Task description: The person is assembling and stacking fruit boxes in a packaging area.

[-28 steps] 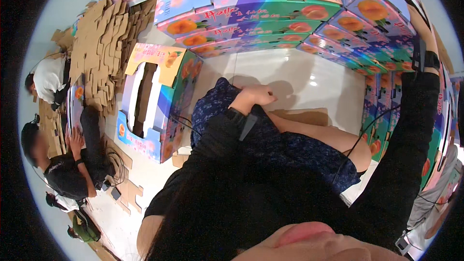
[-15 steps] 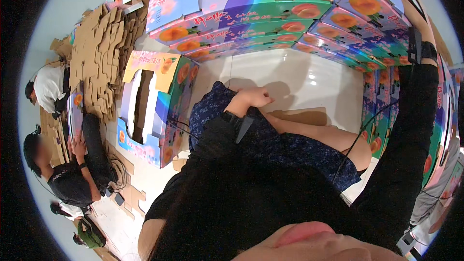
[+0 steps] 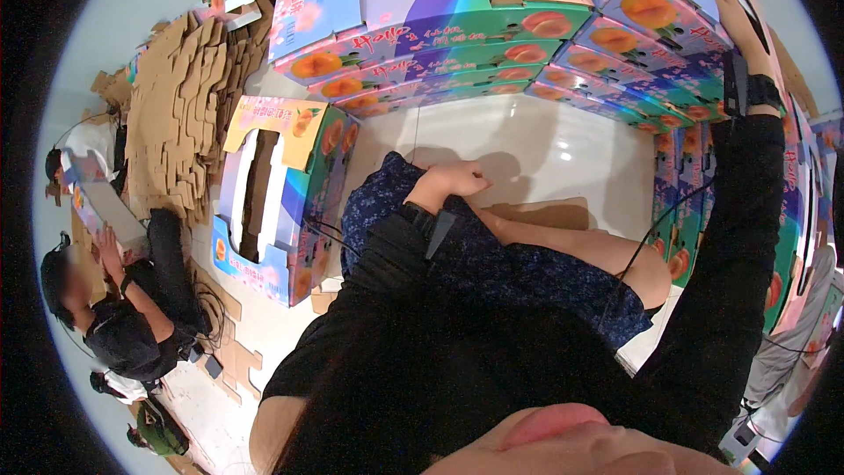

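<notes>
A lone printed carton (image 3: 327, 178), a long opening in its top between orange and blue flaps, stands on the glossy white floor (image 3: 514, 136). Just right of that carton, the left hand (image 3: 453, 180) lies at the edge of a dark blue patterned garment (image 3: 378, 198), its fingers curled inward, with nothing seen in it. Far to the right of the lone carton and higher up, the right hand (image 3: 740, 26) reaches along the outer side of the top carton (image 3: 646, 10) in a stack of similar fruit-printed cartons; its fingertips are hard to make out, so whether it grips or merely touches I cannot tell. Above and to the right of the lone carton, another stack (image 3: 457, 62) spans toward that one, its uppermost carton showing a wide opening edged in white. Above and left of the lone carton rises a heap of flat brown cardboard (image 3: 171, 97). Left of the lone carton, a co-worker in black (image 3: 132, 334) sits with both hands against a tilted printed box (image 3: 98, 202), and a person in white (image 3: 90, 142) is farther up. Below the lone carton, loose cardboard pieces (image 3: 237, 361) lie on the floor.
</notes>
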Tool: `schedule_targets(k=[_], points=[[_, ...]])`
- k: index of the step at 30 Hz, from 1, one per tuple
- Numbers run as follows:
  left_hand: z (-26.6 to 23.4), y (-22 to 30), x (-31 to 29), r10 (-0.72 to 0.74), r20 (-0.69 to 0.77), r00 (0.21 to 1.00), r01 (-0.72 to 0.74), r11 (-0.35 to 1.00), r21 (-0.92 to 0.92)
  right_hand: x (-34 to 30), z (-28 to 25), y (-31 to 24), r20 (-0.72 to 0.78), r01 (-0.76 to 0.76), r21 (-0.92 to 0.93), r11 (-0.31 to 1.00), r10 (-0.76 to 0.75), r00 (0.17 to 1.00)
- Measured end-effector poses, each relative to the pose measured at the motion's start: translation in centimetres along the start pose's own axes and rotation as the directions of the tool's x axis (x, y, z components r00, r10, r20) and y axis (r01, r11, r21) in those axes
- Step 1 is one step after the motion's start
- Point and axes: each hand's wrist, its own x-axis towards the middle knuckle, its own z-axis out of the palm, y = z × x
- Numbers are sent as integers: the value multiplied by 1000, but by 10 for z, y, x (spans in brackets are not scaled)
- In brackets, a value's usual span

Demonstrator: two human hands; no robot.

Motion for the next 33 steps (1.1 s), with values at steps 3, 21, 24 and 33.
schedule_targets(k=[3,21,24,33], points=[[4,-5,8,12,16,1000,-12,1000,1,5,-1,15,-40,2,-14,1000,-3,999],[-5,14,-8,-40,-39,998,41,999,24,-23,-4,-46,-229,-150,-123,981,119,966],[-2,4,-2,-14,-30,999,14,1000,0,-21,4,-41,-335,-74,-92,993,39,942],[-5,7,-1,-44,12,999,43,997,68,-7,8,-12,-38,206,-209,956,-218,975]])
